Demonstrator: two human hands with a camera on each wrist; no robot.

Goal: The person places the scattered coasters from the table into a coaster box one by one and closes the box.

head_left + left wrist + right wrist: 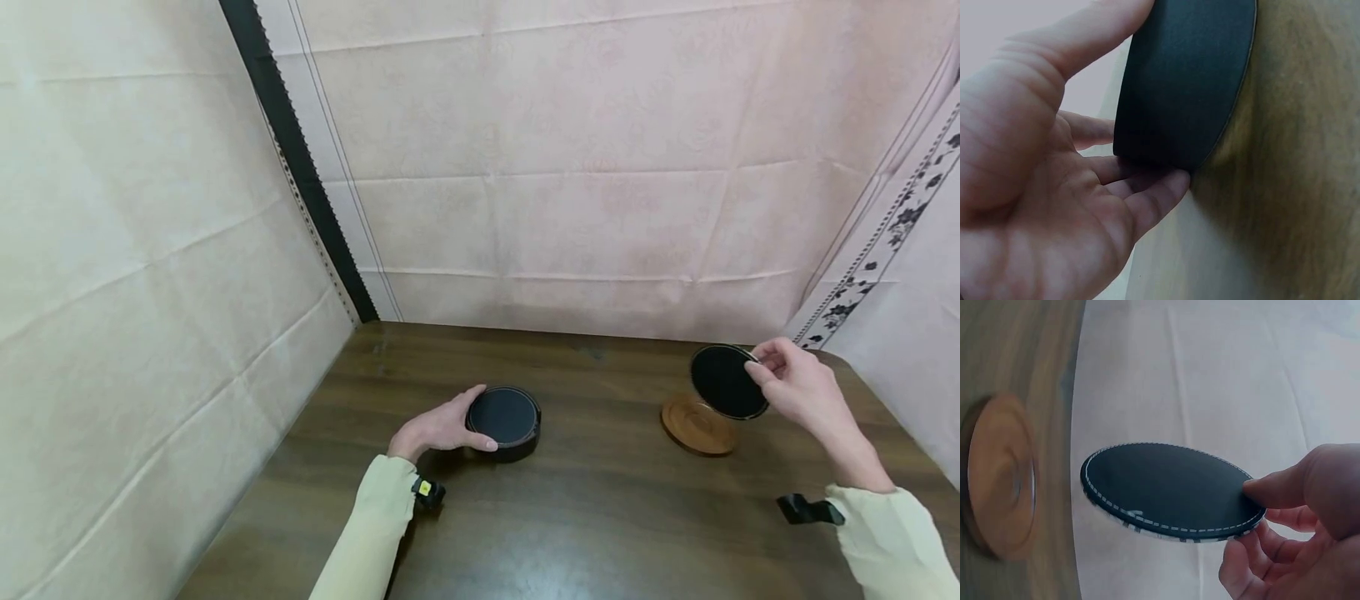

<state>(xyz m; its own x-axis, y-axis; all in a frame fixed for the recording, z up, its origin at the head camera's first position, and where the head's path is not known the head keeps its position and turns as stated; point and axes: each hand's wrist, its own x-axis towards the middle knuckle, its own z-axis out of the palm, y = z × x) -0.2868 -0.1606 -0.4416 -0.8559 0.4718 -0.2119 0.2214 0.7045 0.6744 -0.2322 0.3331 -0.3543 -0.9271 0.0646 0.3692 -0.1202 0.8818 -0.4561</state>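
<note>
My right hand pinches a thin round black coaster by its right edge, thumb on top and fingers beneath. White stitching runs round the rim of this coaster in the right wrist view, and it is raised above the table. Partly behind it in the head view, a round brown wooden disc lies on the table. Left of centre, my left hand grips a round black coaster holder standing on the table, thumb and fingers spread about its side. The holder's smooth dark wall fills the top of the left wrist view.
The brown wooden table spans the lower part of the head view. Pale cloth hangs behind its far edge and along both sides. Black straps with small devices sit at both wrists over pale sleeves.
</note>
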